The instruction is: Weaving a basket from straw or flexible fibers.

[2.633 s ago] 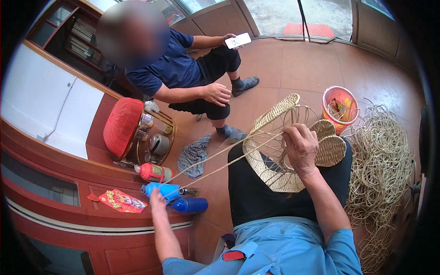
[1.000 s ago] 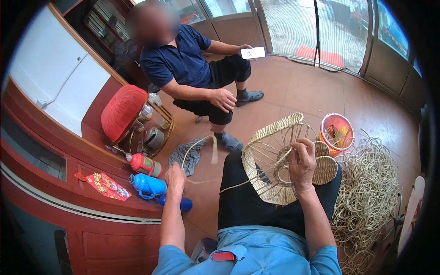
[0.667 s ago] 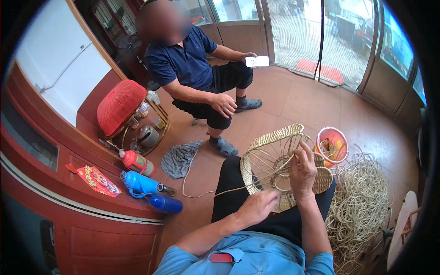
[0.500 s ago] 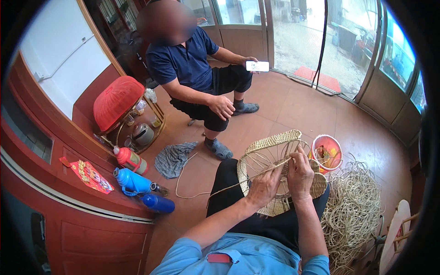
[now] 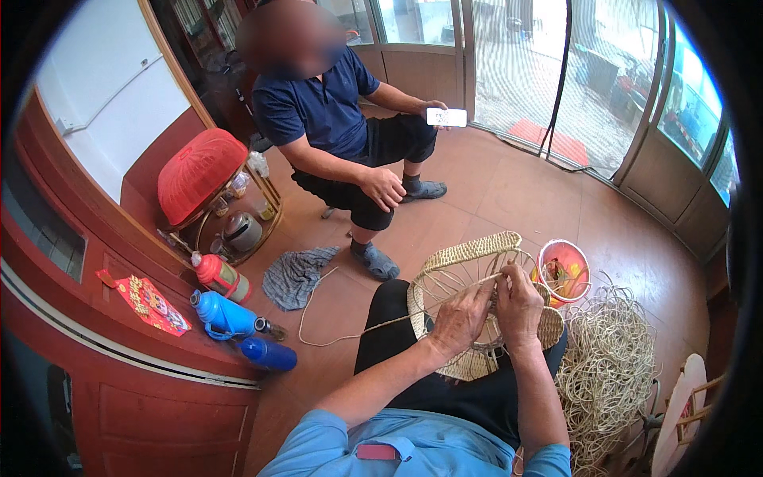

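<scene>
A half-woven straw basket rests on my lap, its wire ribs bare between woven bands. Across its top my left hand is closed on a straw cord, whose tail runs left over my thigh to the floor. Close beside it, my right hand pinches the same cord near the upper rim, fingers bent. The two hands almost touch. The cord's exact path under the fingertips is hidden.
A heap of loose straw cord lies right of my leg, below a red-rimmed bucket. A seated person faces me, holding a phone. On the left stand a blue thermos, a blue bottle and a grey cloth.
Both hands stay at the basket's upper part, with my right hand shifted slightly left. The cord's tail lies a little lower near my thigh. The view has moved slightly.
</scene>
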`<action>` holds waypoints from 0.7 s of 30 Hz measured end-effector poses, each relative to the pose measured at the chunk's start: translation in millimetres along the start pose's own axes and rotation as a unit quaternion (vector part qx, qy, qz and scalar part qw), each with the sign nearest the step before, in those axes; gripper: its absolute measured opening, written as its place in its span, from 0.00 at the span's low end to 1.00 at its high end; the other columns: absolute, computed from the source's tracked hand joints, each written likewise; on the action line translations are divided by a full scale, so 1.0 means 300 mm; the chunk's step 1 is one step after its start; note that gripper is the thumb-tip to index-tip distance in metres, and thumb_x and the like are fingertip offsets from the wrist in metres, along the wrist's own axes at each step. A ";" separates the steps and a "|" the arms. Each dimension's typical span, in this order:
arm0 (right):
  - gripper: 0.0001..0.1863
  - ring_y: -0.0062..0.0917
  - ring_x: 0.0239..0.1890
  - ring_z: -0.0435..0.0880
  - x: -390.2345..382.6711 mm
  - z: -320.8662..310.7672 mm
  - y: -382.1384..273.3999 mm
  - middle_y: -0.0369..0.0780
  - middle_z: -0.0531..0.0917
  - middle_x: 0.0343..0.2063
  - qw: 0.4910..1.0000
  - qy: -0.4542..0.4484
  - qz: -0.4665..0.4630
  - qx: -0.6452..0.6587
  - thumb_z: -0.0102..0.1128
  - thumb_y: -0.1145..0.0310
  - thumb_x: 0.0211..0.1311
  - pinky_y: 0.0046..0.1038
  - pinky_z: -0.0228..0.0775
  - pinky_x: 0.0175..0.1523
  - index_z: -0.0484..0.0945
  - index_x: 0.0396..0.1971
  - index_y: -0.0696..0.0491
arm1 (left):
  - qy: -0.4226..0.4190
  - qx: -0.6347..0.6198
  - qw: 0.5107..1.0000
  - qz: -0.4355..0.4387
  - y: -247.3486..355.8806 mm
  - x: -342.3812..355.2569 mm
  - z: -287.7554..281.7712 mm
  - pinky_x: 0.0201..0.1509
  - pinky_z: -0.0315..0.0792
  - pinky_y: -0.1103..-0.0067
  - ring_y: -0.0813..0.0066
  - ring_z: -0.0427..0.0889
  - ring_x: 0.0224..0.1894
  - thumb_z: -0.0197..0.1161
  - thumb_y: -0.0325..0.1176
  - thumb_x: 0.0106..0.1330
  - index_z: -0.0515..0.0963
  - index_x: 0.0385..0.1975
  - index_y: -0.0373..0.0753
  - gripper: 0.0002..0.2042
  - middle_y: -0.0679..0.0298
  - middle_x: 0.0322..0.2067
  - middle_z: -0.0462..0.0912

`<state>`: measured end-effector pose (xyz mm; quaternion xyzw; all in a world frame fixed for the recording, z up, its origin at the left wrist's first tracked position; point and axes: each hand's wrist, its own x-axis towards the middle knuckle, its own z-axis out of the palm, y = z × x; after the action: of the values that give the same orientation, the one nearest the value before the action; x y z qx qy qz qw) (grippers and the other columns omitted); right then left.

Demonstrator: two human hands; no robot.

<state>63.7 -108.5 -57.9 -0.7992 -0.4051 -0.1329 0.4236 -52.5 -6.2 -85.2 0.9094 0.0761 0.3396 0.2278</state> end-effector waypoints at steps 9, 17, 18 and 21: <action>0.16 0.48 0.42 0.93 0.008 0.007 0.000 0.48 0.92 0.44 0.999 0.026 0.017 0.030 0.65 0.72 0.77 0.46 0.84 0.43 0.77 0.61 0.48 | -0.156 -0.101 0.972 -0.147 0.018 0.047 -0.011 0.48 0.82 0.45 0.31 0.89 0.43 0.63 0.33 0.76 0.69 0.69 0.40 0.23 0.38 0.42 0.89; 0.27 0.49 0.46 0.94 0.006 -0.042 -0.006 0.50 0.91 0.45 0.996 -0.077 0.042 0.027 0.62 0.78 0.76 0.45 0.84 0.48 0.73 0.71 0.48 | -0.177 -0.124 0.960 -0.179 0.022 0.081 -0.039 0.49 0.81 0.44 0.32 0.89 0.43 0.63 0.32 0.75 0.71 0.61 0.38 0.18 0.39 0.36 0.89; 0.27 0.49 0.46 0.94 0.006 -0.048 0.000 0.50 0.91 0.45 0.996 -0.076 0.043 0.026 0.62 0.78 0.76 0.45 0.84 0.48 0.73 0.71 0.48 | -0.176 -0.121 0.960 -0.179 0.023 0.082 -0.039 0.49 0.81 0.44 0.33 0.89 0.43 0.62 0.32 0.75 0.72 0.61 0.38 0.18 0.39 0.36 0.89; 0.30 0.45 0.44 0.93 0.003 -0.066 0.014 0.48 0.90 0.43 0.998 -0.060 -0.033 0.010 0.64 0.81 0.73 0.42 0.85 0.48 0.73 0.73 0.49 | -0.162 -0.100 0.965 -0.180 0.028 0.079 -0.041 0.49 0.82 0.47 0.35 0.90 0.44 0.63 0.33 0.75 0.74 0.61 0.39 0.17 0.41 0.38 0.90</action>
<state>70.1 -124.9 -47.9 -0.7875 -0.4577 -0.0947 0.4017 -42.7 -2.3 -59.4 0.8962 0.1660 0.1476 0.3840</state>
